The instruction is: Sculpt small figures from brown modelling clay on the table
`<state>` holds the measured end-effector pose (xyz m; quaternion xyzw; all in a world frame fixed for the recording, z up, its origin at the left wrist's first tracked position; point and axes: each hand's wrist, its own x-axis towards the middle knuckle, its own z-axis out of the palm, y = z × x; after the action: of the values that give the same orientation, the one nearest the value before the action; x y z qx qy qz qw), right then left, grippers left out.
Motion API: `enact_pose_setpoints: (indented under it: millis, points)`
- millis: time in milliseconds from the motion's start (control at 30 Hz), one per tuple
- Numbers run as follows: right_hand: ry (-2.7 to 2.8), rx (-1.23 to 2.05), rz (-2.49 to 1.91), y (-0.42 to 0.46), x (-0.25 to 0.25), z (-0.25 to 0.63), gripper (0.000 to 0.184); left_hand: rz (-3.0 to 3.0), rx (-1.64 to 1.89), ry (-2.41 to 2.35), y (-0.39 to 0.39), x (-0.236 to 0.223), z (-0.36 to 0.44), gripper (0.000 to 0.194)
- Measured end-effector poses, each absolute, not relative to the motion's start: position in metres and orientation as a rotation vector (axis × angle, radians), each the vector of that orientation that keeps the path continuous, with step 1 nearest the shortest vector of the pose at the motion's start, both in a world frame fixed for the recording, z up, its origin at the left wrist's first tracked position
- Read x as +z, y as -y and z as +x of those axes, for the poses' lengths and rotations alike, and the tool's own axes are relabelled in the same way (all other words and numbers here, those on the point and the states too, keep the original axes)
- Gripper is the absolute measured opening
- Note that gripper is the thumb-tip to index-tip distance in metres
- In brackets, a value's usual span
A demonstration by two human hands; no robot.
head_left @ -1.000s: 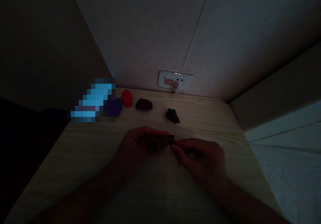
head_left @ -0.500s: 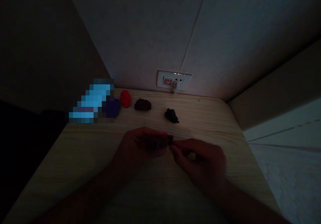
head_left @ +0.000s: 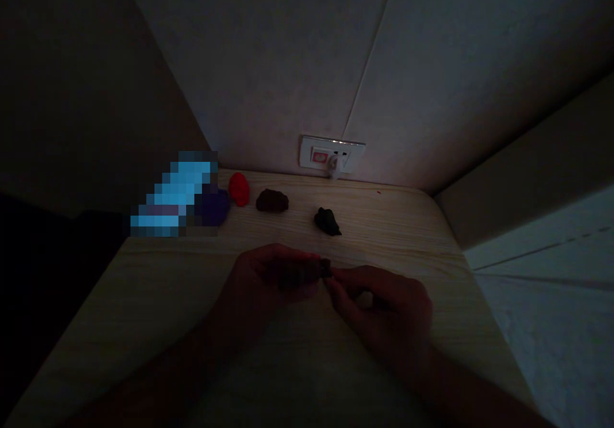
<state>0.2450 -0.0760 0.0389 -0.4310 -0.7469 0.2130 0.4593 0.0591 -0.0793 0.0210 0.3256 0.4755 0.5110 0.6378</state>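
Observation:
Low over the wooden tabletop point(head_left: 230, 325), my left hand point(head_left: 261, 281) is closed around a dark, lumpy piece point(head_left: 293, 274) that looks like modelling clay. At the piece's right end, the thumb and fingertips of my right hand point(head_left: 384, 300) pinch a small dark tip point(head_left: 325, 267). Dim light hides the piece's exact shape and colour. Beyond my hands lie a black lump of clay point(head_left: 327, 221), a brown lump point(head_left: 272, 201), a red lump point(head_left: 239, 189) and a purple lump point(head_left: 214, 206).
A glowing, pixelated screen-like object point(head_left: 175, 198) is at the table's left edge. On the wall behind, a socket plate point(head_left: 332, 155) holds a plug. A tiny red scrap point(head_left: 378, 192) lies at the back right. A pale panel point(head_left: 537, 185) borders the right side.
The dark tip between my hands shows slightly more clearly now. Both hands keep nearly the same place, and the lumps on the table stay where they were.

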Motion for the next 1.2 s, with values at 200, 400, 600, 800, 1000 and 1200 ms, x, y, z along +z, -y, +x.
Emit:
enact_pose_setpoints:
  millis: [200, 400, 600, 800, 1000, 1200]
  points:
    - [1.784, 0.566, -1.099, 0.0757, 0.0387, 0.243, 0.005, 0.693, 1.176, -1.063, 0.0799, 0.0193, 0.0578, 0.03]
    - [1.797, 0.583, -1.077, 0.0749, 0.0397, 0.2424, 0.004, 0.635, 1.146, -0.955, 0.0793, 0.0217, 0.0578, 0.026]
    - [1.816, 0.561, -1.055, 0.0764, 0.0388, 0.2451, 0.005, 0.53, 1.109, -0.856, 0.0785, 0.0203, 0.0574, 0.029]
    - [1.846, 0.534, -0.885, 0.0776, 0.0368, 0.2475, 0.029, 0.482, 1.075, -0.752, 0.0787, 0.0219, 0.0585, 0.029]
    - [1.949, 0.52, -0.812, 0.0741, 0.037, 0.2494, 0.029, 0.515, 1.036, -0.694, 0.0808, 0.0204, 0.0593, 0.028]
    - [1.963, 0.538, -0.802, 0.0741, 0.0387, 0.249, 0.019, 0.554, 1.017, -0.72, 0.0818, 0.0178, 0.0565, 0.033]
